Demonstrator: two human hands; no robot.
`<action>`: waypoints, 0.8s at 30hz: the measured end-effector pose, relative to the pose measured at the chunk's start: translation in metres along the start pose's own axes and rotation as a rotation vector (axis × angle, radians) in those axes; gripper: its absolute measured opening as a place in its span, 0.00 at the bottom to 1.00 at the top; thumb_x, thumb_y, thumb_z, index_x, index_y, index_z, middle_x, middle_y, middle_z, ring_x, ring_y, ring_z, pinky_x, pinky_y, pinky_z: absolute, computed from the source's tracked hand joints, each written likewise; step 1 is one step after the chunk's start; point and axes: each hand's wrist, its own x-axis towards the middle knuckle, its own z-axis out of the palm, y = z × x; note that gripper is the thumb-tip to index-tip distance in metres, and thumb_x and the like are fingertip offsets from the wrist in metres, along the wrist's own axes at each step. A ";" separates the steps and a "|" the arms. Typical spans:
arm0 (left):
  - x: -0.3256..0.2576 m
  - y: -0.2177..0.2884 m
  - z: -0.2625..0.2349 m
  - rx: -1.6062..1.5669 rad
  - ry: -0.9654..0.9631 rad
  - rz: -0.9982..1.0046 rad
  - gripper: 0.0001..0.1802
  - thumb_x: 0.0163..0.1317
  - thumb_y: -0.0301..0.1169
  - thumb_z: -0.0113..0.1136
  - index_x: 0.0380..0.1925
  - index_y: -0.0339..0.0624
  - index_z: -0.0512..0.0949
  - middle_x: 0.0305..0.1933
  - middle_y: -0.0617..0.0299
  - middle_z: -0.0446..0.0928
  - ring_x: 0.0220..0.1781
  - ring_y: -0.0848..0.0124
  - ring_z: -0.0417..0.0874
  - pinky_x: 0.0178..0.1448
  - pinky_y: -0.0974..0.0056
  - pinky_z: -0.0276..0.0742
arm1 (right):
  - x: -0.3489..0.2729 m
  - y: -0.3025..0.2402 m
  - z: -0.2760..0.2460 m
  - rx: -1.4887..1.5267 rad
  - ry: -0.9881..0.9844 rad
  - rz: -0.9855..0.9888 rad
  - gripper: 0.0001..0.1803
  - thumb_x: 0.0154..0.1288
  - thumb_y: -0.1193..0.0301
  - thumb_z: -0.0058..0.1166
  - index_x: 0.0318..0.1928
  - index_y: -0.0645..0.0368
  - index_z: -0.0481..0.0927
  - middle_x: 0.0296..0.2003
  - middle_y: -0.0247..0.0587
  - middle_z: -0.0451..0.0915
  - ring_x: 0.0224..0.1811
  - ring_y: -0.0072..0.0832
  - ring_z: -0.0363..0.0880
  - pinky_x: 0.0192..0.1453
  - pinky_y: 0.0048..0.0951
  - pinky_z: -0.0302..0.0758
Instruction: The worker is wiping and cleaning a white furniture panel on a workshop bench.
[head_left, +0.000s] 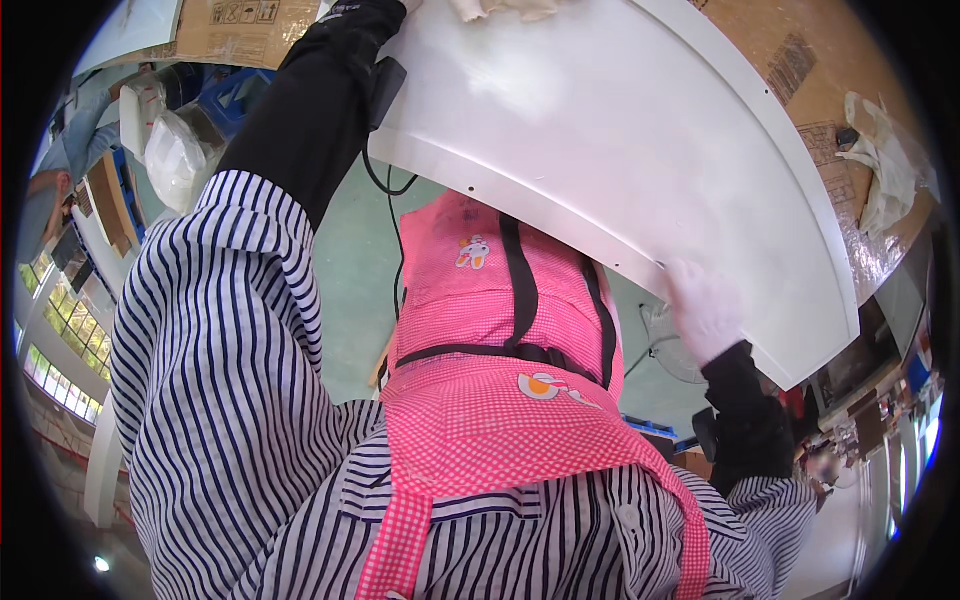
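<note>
The white panel [600, 130] looks smooth and slightly glossy; under it, the pink checked apron [480, 400] is matt cloth.

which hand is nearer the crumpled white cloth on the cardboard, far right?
Right. The right hand, gloved, grips the white panel at its near edge, below the crumpled white cloth. The left hand rests at the panel's far edge, farther away.

Panel [600, 130] on cardboard-covered table [760, 40]; cloth [885, 160] apparently right.
</note>
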 end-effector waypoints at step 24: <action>-0.001 -0.004 0.007 0.026 -0.031 -0.006 0.17 0.68 0.36 0.56 0.54 0.47 0.80 0.57 0.51 0.80 0.62 0.48 0.77 0.65 0.45 0.71 | 0.049 -0.058 -0.010 0.582 0.161 0.279 0.11 0.74 0.58 0.53 0.41 0.49 0.85 0.28 0.42 0.85 0.33 0.43 0.86 0.37 0.43 0.80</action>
